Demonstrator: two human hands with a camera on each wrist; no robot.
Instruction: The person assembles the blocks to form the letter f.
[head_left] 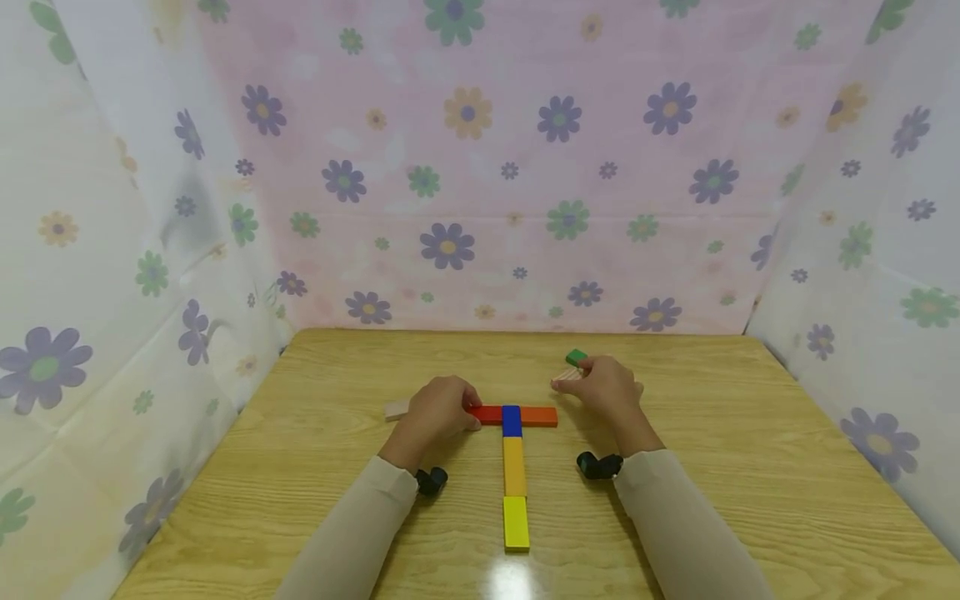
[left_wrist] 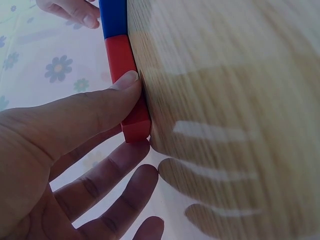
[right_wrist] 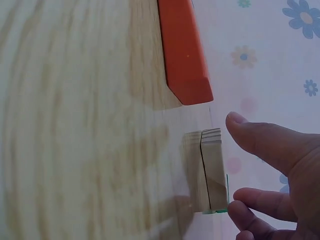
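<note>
Blocks lie in a T on the table. A blue block (head_left: pixel 512 421) sits between a red block (head_left: pixel 489 414) and an orange-red block (head_left: pixel 538 417). Below it run an orange-yellow block (head_left: pixel 513 467) and a yellow block (head_left: pixel 516 523). My left hand (head_left: pixel 441 408) pinches the red block near its left end, the thumb across it in the left wrist view. My right hand (head_left: pixel 609 387) is spread beside a pale ridged wooden block (right_wrist: pixel 214 170) and a green block (head_left: pixel 576 357). In the right wrist view its thumb is apart from the wooden block; fingertip contact is unclear.
A plain wooden block (head_left: pixel 397 410) lies left of my left hand, partly hidden by it. Black devices (head_left: pixel 598 466) sit at both wrists. Flowered cloth (head_left: pixel 480 167) stands behind the wooden table (head_left: pixel 360 358) and along both sides.
</note>
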